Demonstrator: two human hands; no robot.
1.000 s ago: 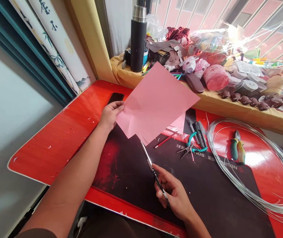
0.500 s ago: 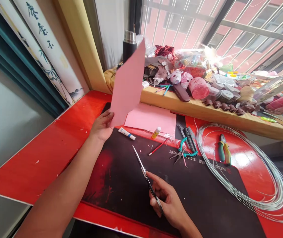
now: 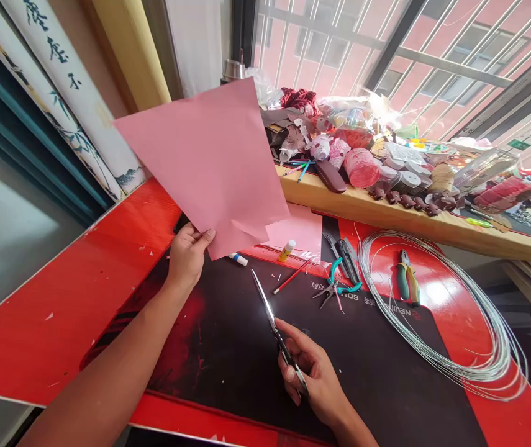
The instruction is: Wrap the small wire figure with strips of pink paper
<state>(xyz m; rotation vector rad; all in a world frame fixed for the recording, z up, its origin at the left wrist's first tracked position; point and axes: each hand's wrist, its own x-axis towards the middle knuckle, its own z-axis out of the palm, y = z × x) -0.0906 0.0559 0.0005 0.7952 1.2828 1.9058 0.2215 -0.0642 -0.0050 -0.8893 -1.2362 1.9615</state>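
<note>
My left hand [image 3: 187, 256] pinches the lower corner of a large pink paper sheet [image 3: 209, 161] and holds it up above the red table [image 3: 83, 279], its flat face turned toward me. My right hand [image 3: 314, 372] grips a pair of scissors [image 3: 272, 323] over the black desk mat [image 3: 246, 347]. The blades are closed and point up-left toward the sheet, a little below its lower edge. A second pink sheet [image 3: 297, 230] lies flat on the table behind.
A glue stick [image 3: 286, 250], a white tube [image 3: 238, 259], a red pencil [image 3: 290, 277], teal pliers [image 3: 337, 282], green-yellow pliers [image 3: 407, 284] and a big wire coil [image 3: 437, 310] lie on the table. The yellow sill [image 3: 386, 214] holds craft clutter.
My left hand has turned and swung the pink sheet to the left, from edge-on to broad face toward me. The camera tilted up. My right hand with the scissors has hardly moved.
</note>
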